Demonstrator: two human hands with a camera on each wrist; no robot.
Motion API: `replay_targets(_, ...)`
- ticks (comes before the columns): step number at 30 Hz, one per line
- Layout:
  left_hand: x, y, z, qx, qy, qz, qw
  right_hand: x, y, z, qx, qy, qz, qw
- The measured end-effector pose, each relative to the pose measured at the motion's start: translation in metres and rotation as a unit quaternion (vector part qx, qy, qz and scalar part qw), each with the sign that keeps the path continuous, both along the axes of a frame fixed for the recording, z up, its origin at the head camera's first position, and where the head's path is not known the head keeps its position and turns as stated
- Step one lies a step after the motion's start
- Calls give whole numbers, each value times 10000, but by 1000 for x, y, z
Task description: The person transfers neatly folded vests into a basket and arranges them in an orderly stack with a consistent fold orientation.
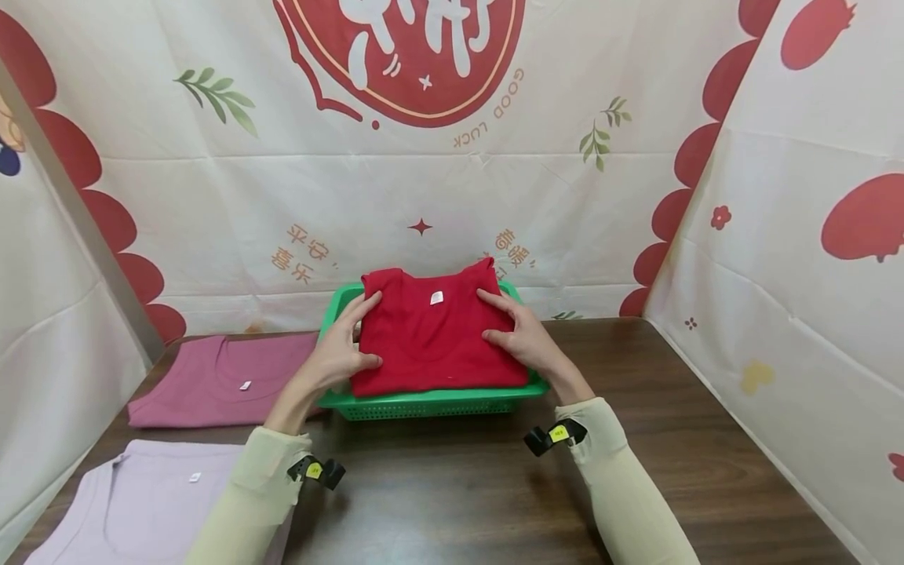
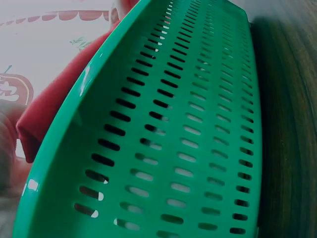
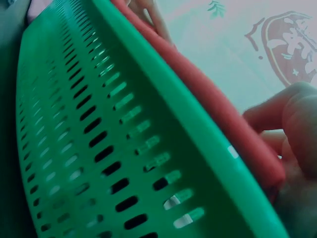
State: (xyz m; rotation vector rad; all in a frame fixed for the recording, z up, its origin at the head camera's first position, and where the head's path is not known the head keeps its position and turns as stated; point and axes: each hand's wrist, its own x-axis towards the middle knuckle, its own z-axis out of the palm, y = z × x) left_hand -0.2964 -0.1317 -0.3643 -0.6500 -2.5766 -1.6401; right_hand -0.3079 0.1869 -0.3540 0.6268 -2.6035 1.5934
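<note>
A folded red tank top with a white neck label lies in a green plastic basket, its near edge at the rim. My left hand touches its left side, thumb and fingers spread apart. On the opposite side, my right hand rests on the red cloth with its fingers extended and the thumb apart. The left wrist view shows the basket's slotted wall and a corner of red cloth beside the hand. In the right wrist view, fingers touch the red cloth above the rim.
A mauve tank top lies flat left of the basket. Nearer, a pale lilac tank top is partly covered by my left sleeve. The brown wooden table is bordered by printed cloth at the back and sides.
</note>
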Motion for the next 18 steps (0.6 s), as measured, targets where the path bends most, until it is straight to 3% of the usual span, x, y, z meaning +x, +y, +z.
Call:
replay_targets(6, 2, 0, 1, -555, 23, 220, 9982, 0, -3, -3, 368, -37, -139, 9992)
replay_targets(13, 1, 2, -1, -670, -43, 358, 9971, -3, -10, -10, 1216, 604, -472, 9896)
replay_targets(18, 0, 2, -1, -711, -88, 418, 9966, -2, -12, -11, 1432, 842, -561, 9845)
